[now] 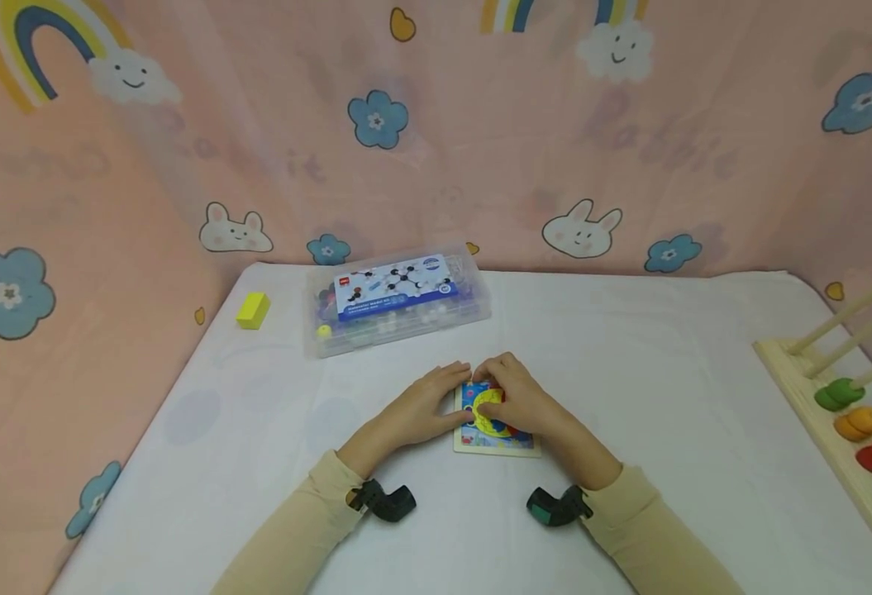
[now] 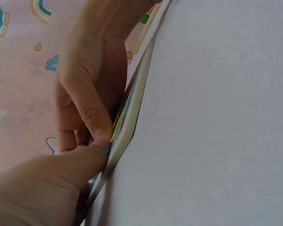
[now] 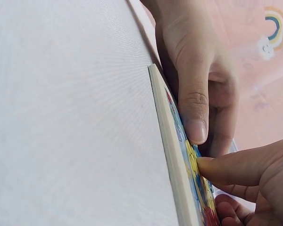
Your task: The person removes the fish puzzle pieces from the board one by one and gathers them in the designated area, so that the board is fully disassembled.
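Observation:
A small wooden picture puzzle [image 1: 498,452] lies flat on the white table, with a blue picture and yellow pieces [image 1: 489,426] in its pale frame. My left hand [image 1: 421,406] spans its left side, fingers fairly straight toward the far left corner and thumb resting on the board. From the right, my right hand [image 1: 528,402] reaches over the board with bent fingers, its thumb against the yellow part. In the right wrist view the right thumb [image 3: 240,165] touches the yellow surface, close to the left thumb [image 3: 195,115]. The hands cover much of the picture.
Behind the puzzle stands a clear plastic case [image 1: 398,326] with a blue-and-white label and small coloured parts inside. A yellow block [image 1: 253,311] sits at the far left. Along the right edge is a wooden rack [image 1: 815,421] with pegs and coloured beads. Patterned pink cloth [image 1: 443,165] hangs behind.

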Demonstrator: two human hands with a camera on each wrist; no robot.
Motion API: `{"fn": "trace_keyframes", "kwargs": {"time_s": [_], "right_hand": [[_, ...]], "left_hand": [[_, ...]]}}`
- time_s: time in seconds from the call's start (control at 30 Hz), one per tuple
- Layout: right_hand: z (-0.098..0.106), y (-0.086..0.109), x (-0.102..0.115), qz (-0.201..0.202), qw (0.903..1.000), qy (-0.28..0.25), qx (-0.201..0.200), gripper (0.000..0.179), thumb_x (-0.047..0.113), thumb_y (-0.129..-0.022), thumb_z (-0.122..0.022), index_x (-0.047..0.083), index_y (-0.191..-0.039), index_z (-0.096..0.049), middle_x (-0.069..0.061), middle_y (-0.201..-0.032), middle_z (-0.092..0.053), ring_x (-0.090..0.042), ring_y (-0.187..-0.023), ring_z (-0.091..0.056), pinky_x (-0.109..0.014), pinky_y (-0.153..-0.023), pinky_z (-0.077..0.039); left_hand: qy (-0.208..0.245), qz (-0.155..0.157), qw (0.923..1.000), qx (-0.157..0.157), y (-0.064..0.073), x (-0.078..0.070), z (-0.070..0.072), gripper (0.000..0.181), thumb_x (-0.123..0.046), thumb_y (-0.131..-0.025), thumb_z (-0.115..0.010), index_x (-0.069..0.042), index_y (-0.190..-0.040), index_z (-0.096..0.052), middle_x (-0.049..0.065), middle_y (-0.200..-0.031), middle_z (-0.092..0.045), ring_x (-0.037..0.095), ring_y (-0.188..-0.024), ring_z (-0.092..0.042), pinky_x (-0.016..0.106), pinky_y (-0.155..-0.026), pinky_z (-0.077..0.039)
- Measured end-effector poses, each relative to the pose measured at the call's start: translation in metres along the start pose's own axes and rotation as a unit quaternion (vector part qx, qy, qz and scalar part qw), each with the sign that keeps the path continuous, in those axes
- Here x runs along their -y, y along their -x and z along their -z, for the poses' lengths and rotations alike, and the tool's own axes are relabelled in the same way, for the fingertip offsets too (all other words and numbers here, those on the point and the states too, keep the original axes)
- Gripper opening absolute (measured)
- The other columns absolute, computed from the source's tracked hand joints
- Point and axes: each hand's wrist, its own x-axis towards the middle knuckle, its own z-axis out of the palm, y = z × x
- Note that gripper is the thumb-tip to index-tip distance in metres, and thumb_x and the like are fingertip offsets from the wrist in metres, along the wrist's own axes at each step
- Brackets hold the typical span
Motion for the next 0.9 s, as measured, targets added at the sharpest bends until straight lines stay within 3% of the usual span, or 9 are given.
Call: {"fn": "trace_keyframes", "kwargs": {"time_s": [0.37, 0.7, 0.9], "right_hand": [[-0.0002, -0.0002, 0.0015, -0.006, 0.9999, -0.014, -0.006, 0.032, 0.004, -0.081, -0.069, 0.004, -0.109, -0.054, -0.014, -0.107, -0.046, -0.022, -0.091, -0.044, -0.035, -0.083, -0.043], [-0.0038, 0.0021, -0.0006, -0.014, 0.9986, -0.023, -0.046, 0.033, 0.008, -0.083, -0.071, 0.004, -0.114, -0.059, -0.010, -0.114, -0.058, -0.025, -0.104, -0.052, -0.043, -0.093, -0.047], [-0.0055, 0.0047, -0.0007, -0.016, 0.9975, -0.019, -0.066, 0.033, 0.009, -0.084, -0.070, 0.003, -0.116, -0.062, -0.010, -0.113, -0.061, -0.025, -0.103, -0.055, -0.044, -0.091, -0.050]], "left_hand": [[-0.001, -0.004, 1.0000, -0.001, -0.0010, 0.0014, -0.0004, 0.067, -0.038, -0.090, -0.064, -0.006, -0.144, -0.040, 0.007, -0.151, -0.037, 0.020, -0.143, -0.028, 0.038, -0.120, -0.020], [0.005, 0.000, 1.0000, -0.007, 0.0005, 0.0002, 0.0005, 0.068, -0.038, -0.090, -0.064, -0.005, -0.144, -0.040, 0.008, -0.152, -0.036, 0.022, -0.142, -0.028, 0.040, -0.119, -0.021], [0.006, 0.000, 1.0000, -0.007, 0.0003, 0.0012, -0.0014, 0.068, -0.038, -0.090, -0.063, -0.005, -0.144, -0.040, 0.007, -0.152, -0.036, 0.021, -0.143, -0.028, 0.040, -0.119, -0.021]]}}
